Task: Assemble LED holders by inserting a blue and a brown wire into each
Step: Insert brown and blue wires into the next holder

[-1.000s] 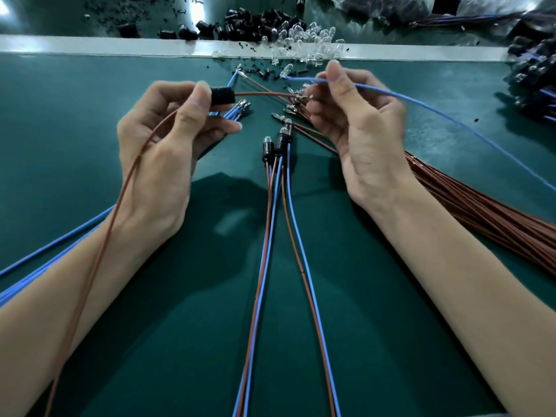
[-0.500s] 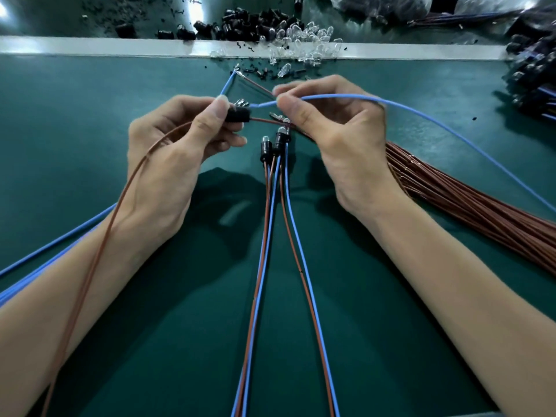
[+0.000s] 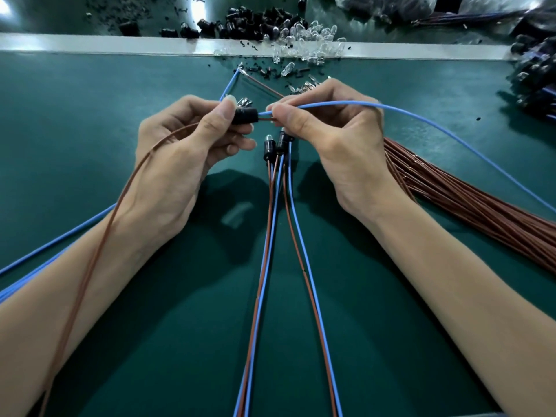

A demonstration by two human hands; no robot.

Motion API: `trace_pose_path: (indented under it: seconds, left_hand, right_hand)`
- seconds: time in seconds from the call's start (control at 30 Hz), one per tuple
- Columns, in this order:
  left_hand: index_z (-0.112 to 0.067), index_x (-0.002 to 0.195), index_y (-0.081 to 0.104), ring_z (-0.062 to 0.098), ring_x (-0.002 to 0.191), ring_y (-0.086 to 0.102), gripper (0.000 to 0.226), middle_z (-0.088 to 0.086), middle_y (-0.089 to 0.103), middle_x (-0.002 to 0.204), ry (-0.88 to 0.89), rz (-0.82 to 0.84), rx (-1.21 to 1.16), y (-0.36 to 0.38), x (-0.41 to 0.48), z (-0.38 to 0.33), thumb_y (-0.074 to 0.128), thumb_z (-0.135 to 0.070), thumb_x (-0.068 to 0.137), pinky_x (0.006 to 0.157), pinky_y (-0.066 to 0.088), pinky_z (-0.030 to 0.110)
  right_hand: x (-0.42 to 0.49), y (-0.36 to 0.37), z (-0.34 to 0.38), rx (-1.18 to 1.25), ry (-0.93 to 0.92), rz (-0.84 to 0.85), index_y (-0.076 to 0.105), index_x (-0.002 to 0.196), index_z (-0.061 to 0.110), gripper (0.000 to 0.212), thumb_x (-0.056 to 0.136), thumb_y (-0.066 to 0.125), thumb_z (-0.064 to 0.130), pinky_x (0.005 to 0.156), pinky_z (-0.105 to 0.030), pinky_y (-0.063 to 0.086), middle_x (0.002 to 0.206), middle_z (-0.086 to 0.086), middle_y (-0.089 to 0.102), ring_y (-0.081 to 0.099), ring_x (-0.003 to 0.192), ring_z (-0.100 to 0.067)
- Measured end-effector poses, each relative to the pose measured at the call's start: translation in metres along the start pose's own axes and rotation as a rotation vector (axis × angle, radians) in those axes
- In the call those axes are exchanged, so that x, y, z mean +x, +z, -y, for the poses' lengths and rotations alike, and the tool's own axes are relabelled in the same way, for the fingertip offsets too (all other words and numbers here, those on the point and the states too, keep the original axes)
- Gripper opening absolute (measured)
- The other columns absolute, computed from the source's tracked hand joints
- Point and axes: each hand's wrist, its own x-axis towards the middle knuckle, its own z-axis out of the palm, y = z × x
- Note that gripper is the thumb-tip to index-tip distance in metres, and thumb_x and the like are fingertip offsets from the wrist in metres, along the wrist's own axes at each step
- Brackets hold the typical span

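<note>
Green counter (image 3: 90, 115) carries finished wired holders (image 3: 272, 145) near its middle. Just above them, the left hand (image 3: 180, 152) fingers clamp a black LED holder (image 3: 245, 116). The right hand (image 3: 331, 136) fingers pinch a blue wire (image 3: 421, 118) at its open end, beside a brown wire (image 3: 99, 236).

We had open dark-green table mat (image 3: 90, 130) upper left; loose blue wires (image 3: 60, 239) crossed below it. Finished blue-and-brown wire pairs (image 3: 264, 251) blocked the centre lane. Right side: thick bundle of brown wires (image 3: 481, 212), plus a long blue wire (image 3: 346, 102) arcing rightward from our right hand (image 3: 337, 139). Black plastic holders and clear LEDs (image 3: 270, 25) cluttered the far edge.
</note>
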Motion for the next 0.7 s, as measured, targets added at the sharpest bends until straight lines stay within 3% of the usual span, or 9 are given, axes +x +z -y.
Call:
trace_pose_path:
  seconds: [0.2,0.47,0.7]
  left_hand:
    - [-0.021,0.065,0.068,0.01,0.063,0.065,0.014,0.002,0.072,0.073,-0.069,0.026,-0.09,-0.0017,0.0019,0.0002,0.065,-0.025,0.077,0.065,0.05,0.017]
    - [-0.02,0.062,0.069,0.008,0.061,0.064,0.016,0.001,0.071,0.072,-0.133,0.064,-0.115,-0.0035,0.0048,-0.0009,0.065,-0.025,0.077,0.066,0.05,0.016]
    - [-0.02,0.063,0.072,0.007,0.06,0.064,0.017,0.001,0.071,0.071,-0.157,0.084,-0.086,-0.0034,0.005,-0.0012,0.065,-0.027,0.077,0.066,0.051,0.016]
  right_hand:
    - [-0.0014,0.0009,0.0005,0.006,0.007,0.026,0.065,0.074,0.012,0.013,0.078,0.074,0.003,0.068,-0.021,0.051,0.073,0.001,0.072,0.068,0.07,-0.011]
    - [-0.003,0.0042,0.0013,0.041,0.025,0.03,0.066,0.071,0.014,0.015,0.077,0.075,0.003,0.067,-0.024,0.05,0.077,-0.005,0.071,0.062,0.069,-0.009]
    - [-0.0024,0.0045,0.0012,0.065,0.13,0.008,0.064,0.069,0.019,0.017,0.079,0.075,0.011,0.061,-0.018,0.049,0.073,0.001,0.069,0.061,0.069,-0.004]
